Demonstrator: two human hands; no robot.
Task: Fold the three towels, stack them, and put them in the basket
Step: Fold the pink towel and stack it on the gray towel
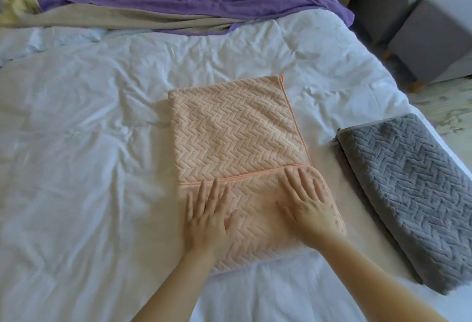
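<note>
Peach herringbone-textured plush towel (237,127) lies mid-bed on a rumpled white duvet (89,143), its near end folded up over the rest, the orange-trimmed hem running slightly askew. A person's left hand (207,217) and right hand (309,204) press flat on that flap, fingers straight and spread, gripping nothing. A folded grey herringbone towel (408,163) sits to the right, near the bed's edge. No basket is in view. The risk: the thick flap may spring open or drift off square once the palms lift, leaving a crooked, unstable stack.
</note>
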